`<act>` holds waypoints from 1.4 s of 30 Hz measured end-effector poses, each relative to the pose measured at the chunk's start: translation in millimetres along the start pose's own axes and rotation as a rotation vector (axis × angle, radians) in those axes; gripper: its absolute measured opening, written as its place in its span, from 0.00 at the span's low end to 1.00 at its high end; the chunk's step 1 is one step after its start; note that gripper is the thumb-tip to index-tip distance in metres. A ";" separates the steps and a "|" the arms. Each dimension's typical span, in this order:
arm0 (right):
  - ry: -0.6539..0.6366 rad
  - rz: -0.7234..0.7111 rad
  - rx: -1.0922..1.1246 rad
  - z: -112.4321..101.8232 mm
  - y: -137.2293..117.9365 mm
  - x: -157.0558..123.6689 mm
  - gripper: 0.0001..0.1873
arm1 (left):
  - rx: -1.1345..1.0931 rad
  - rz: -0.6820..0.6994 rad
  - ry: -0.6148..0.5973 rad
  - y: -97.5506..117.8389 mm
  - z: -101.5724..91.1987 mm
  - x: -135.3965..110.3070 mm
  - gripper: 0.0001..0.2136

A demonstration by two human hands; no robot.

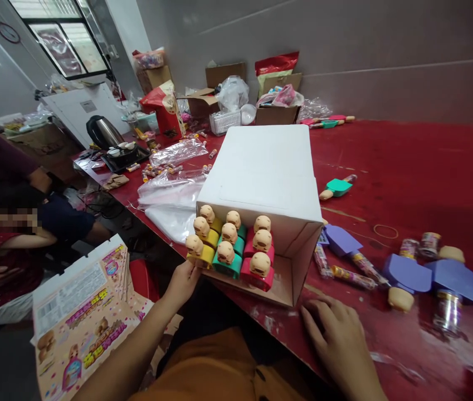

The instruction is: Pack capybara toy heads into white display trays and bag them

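Your right hand [339,342] lay flat on the red table [428,167], fingers apart, holding nothing. Your left hand [183,281] touched the front yellow toy [203,253]; whether it gripped, you couldn't tell. That toy sat in the white box [263,167], tipped on its side

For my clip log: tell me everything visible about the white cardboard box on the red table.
The white cardboard box lies on its side on the red table, with its open mouth towards the person, its flaps folded out and a brown inside. It holds nine tan-headed plastic toy figures in three rows: yellow bases on the left, green in the middle, red on the right. The left hand touches the front yellow figure. The right hand rests flat on the table beside the lower flap.
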State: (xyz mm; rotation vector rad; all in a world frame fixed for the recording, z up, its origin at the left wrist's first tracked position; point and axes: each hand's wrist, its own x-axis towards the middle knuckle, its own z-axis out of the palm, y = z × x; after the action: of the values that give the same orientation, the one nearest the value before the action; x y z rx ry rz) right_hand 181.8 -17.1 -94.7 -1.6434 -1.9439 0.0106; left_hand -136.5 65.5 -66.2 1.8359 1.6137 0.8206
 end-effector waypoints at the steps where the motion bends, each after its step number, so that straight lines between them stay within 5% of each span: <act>1: -0.006 0.006 0.003 -0.2 0.1 -0.1 0.18 | -0.006 0.003 0.000 0.3 0.1 -0.2 0.19; 14: 0.028 -0.031 0.019 1.0 1.2 5.8 0.14 | -0.043 0.006 -0.007 5.8 4.4 -3.6 0.18; 19: 0.360 0.081 0.163 -45.1 -29.2 26.8 0.06 | -0.046 0.011 -0.027 19.5 13.2 -15.6 0.18; 21: 0.431 0.004 0.139 -69.9 -56.0 43.7 0.03 | -0.042 0.009 -0.029 22.0 17.3 -19.0 0.19; 24: 0.376 -0.233 -0.002 -88.6 -98.2 74.4 0.08 | -0.027 0.015 -0.035 21.1 21.1 -19.5 0.20; 27: 0.253 -0.248 -0.122 -81.1 -125.7 97.5 0.14 | -0.002 0.036 -0.055 19.0 21.3 -18.8 0.21; 35: 0.161 -0.337 0.071 -64.7 -129.4 113.0 0.09 | 0.085 0.070 -0.105 25.3 15.3 -24.5 0.19; 42: 0.340 -0.052 0.225 -112.4 -137.2 114.8 0.10 | 0.082 0.095 -0.040 16.0 23.7 -24.5 0.19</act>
State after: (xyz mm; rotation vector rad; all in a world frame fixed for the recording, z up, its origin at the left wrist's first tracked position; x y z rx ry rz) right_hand 99.7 13.8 97.5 -1.3502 -1.6607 -0.0642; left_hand -110.4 39.0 -71.9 1.9866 1.5670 0.7633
